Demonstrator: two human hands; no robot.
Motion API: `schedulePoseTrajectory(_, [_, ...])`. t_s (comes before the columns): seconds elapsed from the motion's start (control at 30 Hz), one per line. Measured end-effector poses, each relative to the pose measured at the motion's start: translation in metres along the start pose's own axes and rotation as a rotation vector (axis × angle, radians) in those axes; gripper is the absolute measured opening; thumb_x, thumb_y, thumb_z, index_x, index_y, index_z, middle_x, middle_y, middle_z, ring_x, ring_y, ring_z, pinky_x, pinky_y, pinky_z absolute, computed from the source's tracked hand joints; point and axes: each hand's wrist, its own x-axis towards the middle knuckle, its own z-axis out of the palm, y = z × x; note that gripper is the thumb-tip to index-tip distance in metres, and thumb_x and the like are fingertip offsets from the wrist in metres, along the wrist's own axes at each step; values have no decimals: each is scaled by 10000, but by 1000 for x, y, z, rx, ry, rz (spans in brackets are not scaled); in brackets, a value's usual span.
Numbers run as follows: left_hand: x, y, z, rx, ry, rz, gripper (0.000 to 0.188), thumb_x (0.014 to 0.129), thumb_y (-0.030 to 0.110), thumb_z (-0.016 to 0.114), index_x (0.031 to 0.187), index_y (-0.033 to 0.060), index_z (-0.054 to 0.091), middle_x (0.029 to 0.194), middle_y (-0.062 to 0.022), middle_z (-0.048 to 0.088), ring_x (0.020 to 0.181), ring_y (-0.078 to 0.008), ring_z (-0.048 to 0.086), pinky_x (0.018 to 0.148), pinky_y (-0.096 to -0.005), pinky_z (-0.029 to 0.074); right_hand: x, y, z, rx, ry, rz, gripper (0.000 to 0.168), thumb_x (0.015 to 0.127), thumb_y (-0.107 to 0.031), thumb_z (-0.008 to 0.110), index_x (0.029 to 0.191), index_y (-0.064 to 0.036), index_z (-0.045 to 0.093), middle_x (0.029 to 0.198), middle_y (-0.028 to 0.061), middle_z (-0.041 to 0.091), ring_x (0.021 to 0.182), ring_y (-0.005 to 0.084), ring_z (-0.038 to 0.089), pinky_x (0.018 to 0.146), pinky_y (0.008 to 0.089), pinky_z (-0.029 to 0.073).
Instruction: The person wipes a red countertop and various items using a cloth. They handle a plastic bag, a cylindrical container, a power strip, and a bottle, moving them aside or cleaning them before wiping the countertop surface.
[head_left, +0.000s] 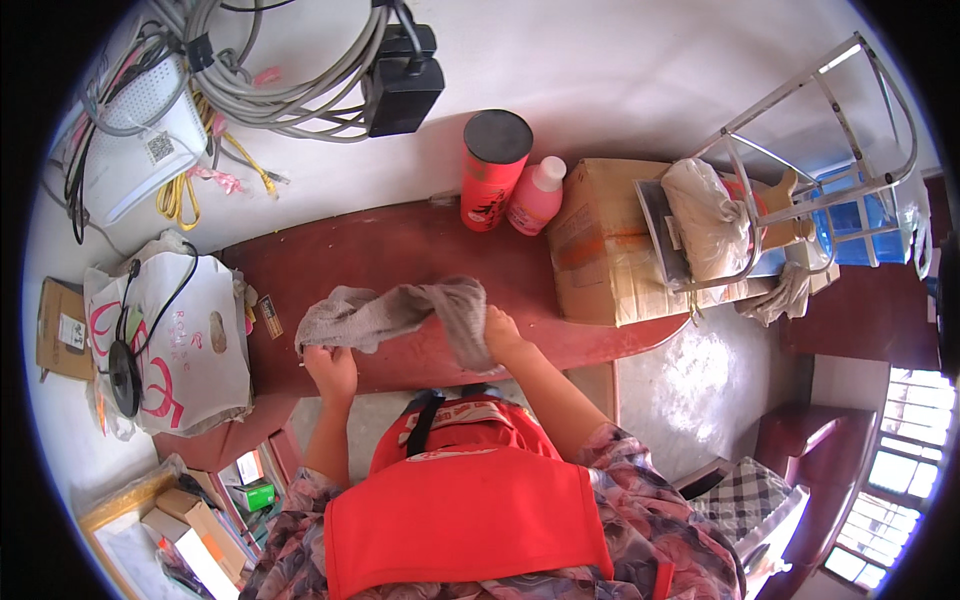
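A grey cloth (405, 315) is stretched, loosely twisted, between my two hands above a dark red tabletop (360, 247). My left hand (332, 371) grips its left end near the table's front edge. Closed on the right end is my right hand (504, 335), with part of the cloth hanging down beside it. Behind the cloth, against the wall, a red cylindrical canister (491, 176) with a black lid stands beside a pink bottle (536, 196) with a white cap.
At the right sits a taped cardboard box (600, 247), with a plastic bag (705, 217) and a metal frame (757, 217) on it. A white bag (191, 330) with a black cable fills the left end. Coiled cables (300, 97) and a white router (135, 142) hang above.
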Motion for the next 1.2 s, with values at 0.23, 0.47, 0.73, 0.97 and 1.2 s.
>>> schedulePoseTrajectory(0.23, [33, -12, 16, 596, -729, -171, 161, 796, 64, 591, 946, 19, 626, 947, -181, 649, 886, -360, 619, 808, -435, 474, -13, 21, -52, 326, 189, -155, 257, 828, -182, 579, 1049, -69, 645, 909, 188, 675, 862, 322, 665, 759, 417, 528])
schedulePoseTrajectory(0.47, [101, -10, 152, 173, -437, 302, 254, 820, 122, 587, 1061, 47, 617, 1104, -161, 619, 1081, -349, 544, 921, -429, 449, -41, 30, -29, 377, 142, -152, 217, 846, -207, 566, 944, -32, 652, 783, 198, 656, 726, 327, 660, 656, 409, 506])
schedulePoseTrajectory(0.73, [144, -26, 271, 512, -523, 374, 464, 841, 88, 484, 1300, 52, 429, 1337, -150, 442, 1166, -318, 483, 881, -434, 463, -85, 85, 29, 711, 62, 93, 177, 886, -145, 590, 933, 19, 636, 727, 88, 652, 654, 138, 635, 599, 293, 506])
schedulePoseTrajectory(0.97, [150, -31, 271, 483, -445, 393, 388, 849, 104, 484, 1235, 63, 478, 1272, -157, 474, 1154, -296, 492, 838, -409, 482, -83, 93, 17, 811, -21, 188, 209, 886, -148, 596, 1022, 4, 641, 795, 58, 660, 699, 133, 639, 637, 272, 510])
schedulePoseTrajectory(1.2, [142, -45, 279, 296, -359, 220, 390, 784, 125, 588, 1160, 48, 516, 1140, -180, 565, 1078, -351, 529, 866, -428, 476, -70, 86, 11, 657, -83, 58, 197, 901, -139, 578, 1041, -13, 636, 804, 46, 648, 703, 108, 619, 619, 242, 490])
